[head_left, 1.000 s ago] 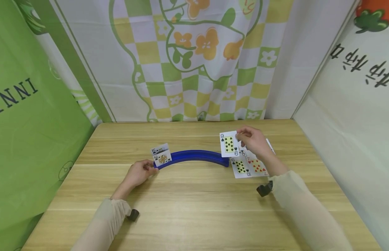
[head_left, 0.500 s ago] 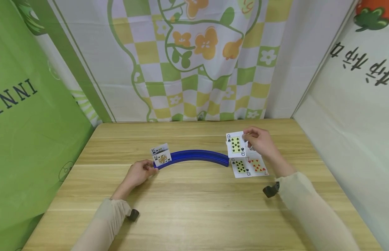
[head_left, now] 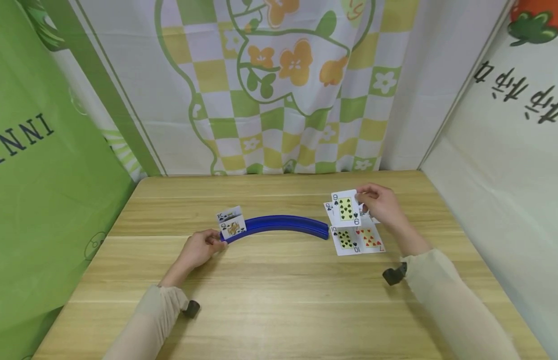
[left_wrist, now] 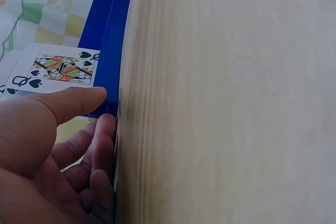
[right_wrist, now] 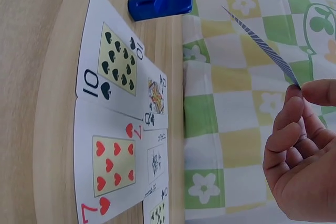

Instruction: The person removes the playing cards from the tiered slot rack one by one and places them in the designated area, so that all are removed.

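From my remote station, I read the left hand (head_left: 200,248) in a grip: left thumb (left_wrist: 79,103) extended, left fingers (left_wrist: 104,148) curled beneath. I read the right hand (head_left: 381,205) farther forward, in a pinch between right thumb (right_wrist: 321,92) and right index finger (right_wrist: 287,113), remaining fingers (right_wrist: 281,156) curled. Left forearm (head_left: 141,317) and right forearm (head_left: 454,300), both sleeved, angle inward and forward

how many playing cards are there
8: king and queen of spades in the blue holder; nine of spades in the right hand; ten of spades, seven of hearts, queen of clubs, joker and one partly visible card on the table. Others may be hidden.
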